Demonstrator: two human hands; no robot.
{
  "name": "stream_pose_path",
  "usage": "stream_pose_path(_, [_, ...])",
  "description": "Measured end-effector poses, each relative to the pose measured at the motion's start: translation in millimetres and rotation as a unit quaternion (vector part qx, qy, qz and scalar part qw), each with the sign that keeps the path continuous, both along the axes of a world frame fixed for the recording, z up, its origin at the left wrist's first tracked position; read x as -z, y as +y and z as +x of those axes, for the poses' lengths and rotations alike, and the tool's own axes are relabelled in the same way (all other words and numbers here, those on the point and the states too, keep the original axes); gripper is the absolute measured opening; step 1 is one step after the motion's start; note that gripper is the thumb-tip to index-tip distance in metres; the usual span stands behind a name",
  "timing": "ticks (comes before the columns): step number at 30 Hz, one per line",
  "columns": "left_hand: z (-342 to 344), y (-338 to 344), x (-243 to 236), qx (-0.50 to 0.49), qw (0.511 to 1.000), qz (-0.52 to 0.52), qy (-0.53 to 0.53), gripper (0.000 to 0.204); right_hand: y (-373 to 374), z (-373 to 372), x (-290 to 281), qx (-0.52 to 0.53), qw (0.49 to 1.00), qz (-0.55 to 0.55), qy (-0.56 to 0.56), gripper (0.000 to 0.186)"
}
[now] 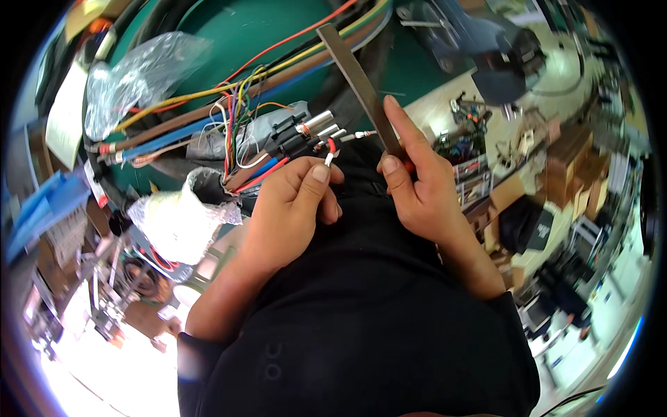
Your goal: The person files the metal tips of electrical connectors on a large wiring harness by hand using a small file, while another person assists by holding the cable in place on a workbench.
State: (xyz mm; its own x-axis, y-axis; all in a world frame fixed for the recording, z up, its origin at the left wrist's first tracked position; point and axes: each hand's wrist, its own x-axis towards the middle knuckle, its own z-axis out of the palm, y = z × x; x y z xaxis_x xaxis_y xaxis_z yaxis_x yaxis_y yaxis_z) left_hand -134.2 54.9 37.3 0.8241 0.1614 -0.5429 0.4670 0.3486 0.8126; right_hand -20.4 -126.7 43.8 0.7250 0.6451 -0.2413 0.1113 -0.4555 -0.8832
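Note:
My left hand [295, 205] pinches a short white wire end [329, 159] between thumb and forefinger, with a red sleeve [332, 145] just above it. My right hand [425, 187] grips the lower end of a long, flat, dark bar that looks like a file [360, 82]; the forefinger lies along its side, and the bar slants up to the left. Between the hands is a black connector part [286, 135] with silver metal pins [319, 123]. Red and blue thick wires [262, 173] run beside my left hand. What my left palm covers is hidden.
A green work surface [240, 35] carries looped thick cables and a yellow wire [174, 104]. Clear plastic bags [142, 76] lie at the far left. A wrapped white cable end [177, 219] sits left of my hand. A grey-blue power tool [479, 42] stands far right, near loose metal parts [469, 115].

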Motion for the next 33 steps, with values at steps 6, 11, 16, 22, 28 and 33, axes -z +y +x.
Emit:
stream_pose_path(6, [4, 19, 8, 0.133, 0.988, 0.080, -0.015, 0.031, -15, -60, 7, 0.083, 0.996, -0.010, -0.037, 0.058])
stream_pose_path(11, [11, 23, -2, 0.163, 0.986, 0.025, -0.028, 0.029, -17, -84, 6, 0.105, 0.992, -0.013, -0.074, 0.063])
stream_pose_path(16, [10, 33, 0, 0.121, 0.992, -0.020, -0.009, 0.026, -8, -92, 10, 0.067, 0.993, -0.035, -0.089, 0.066])
stream_pose_path(22, [14, 39, 0, 0.102, 0.991, 0.088, -0.001, 0.026, 5, -82, 21, 0.013, 0.989, -0.074, -0.130, 0.069])
stream_pose_path(28, [15, 40, 1, 0.097, 0.990, 0.105, 0.013, 0.025, -10, -79, 9, -0.046, 0.979, -0.127, -0.154, 0.072])
stream_pose_path(33, [15, 37, -2, 0.149, 0.976, 0.157, -0.005, 0.025, 8, -59, 8, -0.070, 0.971, -0.126, -0.191, 0.079])
